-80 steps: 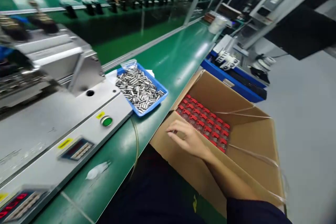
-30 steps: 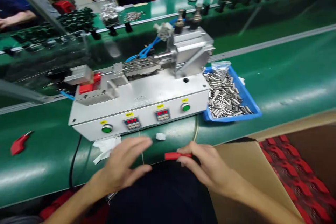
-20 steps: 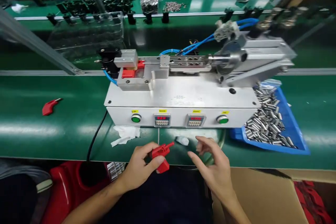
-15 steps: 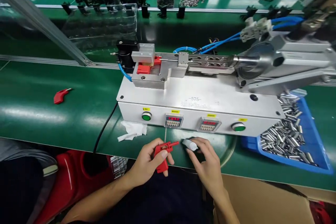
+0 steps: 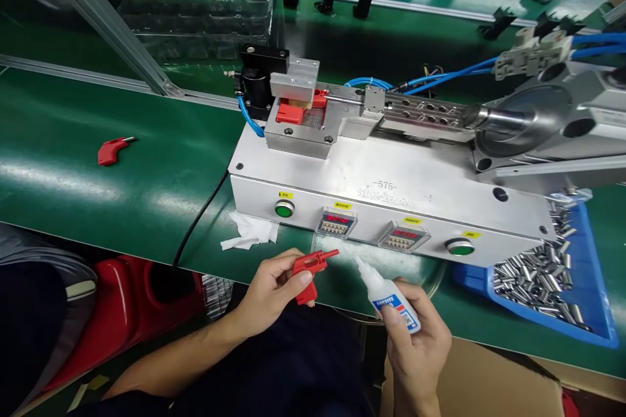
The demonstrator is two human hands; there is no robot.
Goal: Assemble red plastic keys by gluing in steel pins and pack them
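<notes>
My left hand (image 5: pixel 276 293) grips a red plastic pistol-shaped part (image 5: pixel 308 273), its thin red stem pointing right. In my right hand (image 5: pixel 418 332) is a white Loctite glue bottle (image 5: pixel 394 303), tilted with its nozzle up and to the left. The nozzle tip is a short gap away from the red stem, not touching it. Behind both hands stands a grey press machine (image 5: pixel 332 176) with green buttons and two red-digit displays. Another red part (image 5: pixel 293 111) sits clamped in the machine's metal fixture (image 5: pixel 298 143).
A red part with a metal pin (image 5: pixel 112 151) lies on the green bench (image 5: pixel 63 189) at left. White tissue (image 5: pixel 252 231) rests by the machine's front. A blue bin (image 5: pixel 599 287) of metal sleeves stands at right. A clear tray (image 5: pixel 205 13) and black parts are behind.
My right hand has turned the glue bottle so its label shows and its nozzle points up-left. My left hand still holds the red part. The view has shifted.
</notes>
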